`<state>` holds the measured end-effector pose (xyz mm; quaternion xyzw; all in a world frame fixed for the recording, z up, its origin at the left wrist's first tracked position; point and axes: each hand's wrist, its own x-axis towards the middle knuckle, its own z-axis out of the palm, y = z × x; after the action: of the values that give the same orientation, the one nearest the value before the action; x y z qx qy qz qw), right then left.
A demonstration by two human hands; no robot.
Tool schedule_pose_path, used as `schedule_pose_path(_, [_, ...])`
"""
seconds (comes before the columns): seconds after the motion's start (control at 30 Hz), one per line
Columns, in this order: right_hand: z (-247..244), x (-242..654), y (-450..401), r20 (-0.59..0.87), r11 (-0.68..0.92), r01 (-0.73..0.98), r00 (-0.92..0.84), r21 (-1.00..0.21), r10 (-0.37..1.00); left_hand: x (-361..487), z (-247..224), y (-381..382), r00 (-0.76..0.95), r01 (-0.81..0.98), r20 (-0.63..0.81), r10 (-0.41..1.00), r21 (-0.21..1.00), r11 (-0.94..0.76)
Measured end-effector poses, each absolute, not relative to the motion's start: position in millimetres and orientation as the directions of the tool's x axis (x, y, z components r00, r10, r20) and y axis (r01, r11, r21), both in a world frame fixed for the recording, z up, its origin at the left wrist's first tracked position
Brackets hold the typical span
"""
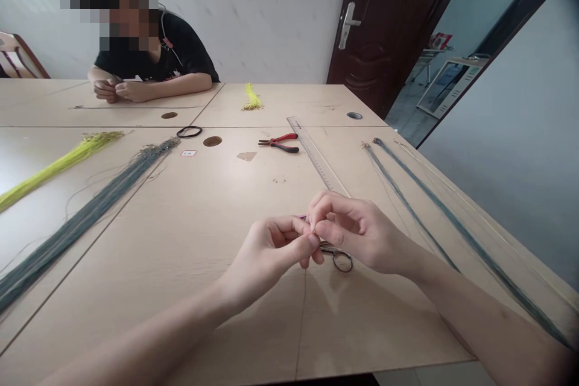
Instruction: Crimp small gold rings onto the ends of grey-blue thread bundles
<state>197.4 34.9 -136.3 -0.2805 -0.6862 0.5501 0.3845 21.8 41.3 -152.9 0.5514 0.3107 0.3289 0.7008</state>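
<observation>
My left hand [280, 247] and my right hand [346, 229] meet above the table, fingertips touching. Both hands are closed in a pinch. A thin dark cord [302, 313] hangs from beneath my left fingers down to the table's front edge; the part between the fingertips is too small to make out. Below my right hand lies a pair of scissors [342, 261], its blades partly covered by the fingers. Just beyond the hands is a clear ruler [312, 154], and left of it lie red-and-black pliers [283, 143].
Grey-blue cord bundles [97, 211] and a yellow bundle [58, 169] lie at left; more cords [434, 202] lie at right. A black loop [189, 132] and a small yellow bunch [251, 98] are farther back. A person [181, 48] sits across the table [190, 289].
</observation>
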Motion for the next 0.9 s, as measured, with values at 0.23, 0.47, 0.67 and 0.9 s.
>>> schedule_pose_path(0.23, [-137.0, 196.5, 35.3, 0.219, 0.229, -0.043, -0.502, -0.973, 0.837, 20.8, -151.1, 39.9, 0.581, -0.111, -0.076, 0.811, 0.979, 0.171])
schedule_pose_path(0.47, [-136.2, 197.4, 36.5, 0.222, 0.273, 0.09, -0.371, -0.958, 0.902, 21.5, -151.9, 41.1, 0.536, -0.15, -0.04, 0.843, 0.979, 0.141])
schedule_pose_path(0.67, [-136.1, 197.5, 34.6, 0.231, 0.316, 0.212, -0.347, -0.925, 0.909, 22.7, -146.1, 40.0, 0.433, -0.092, -0.03, 0.901, 0.993, 0.077])
schedule_pose_path(0.9, [-136.2, 195.7, 34.8, 0.27, 0.378, 0.332, -0.328, -0.864, 0.905, 23.1, -146.7, 42.2, 0.384, 0.07, -0.005, 0.923, 0.997, -0.023])
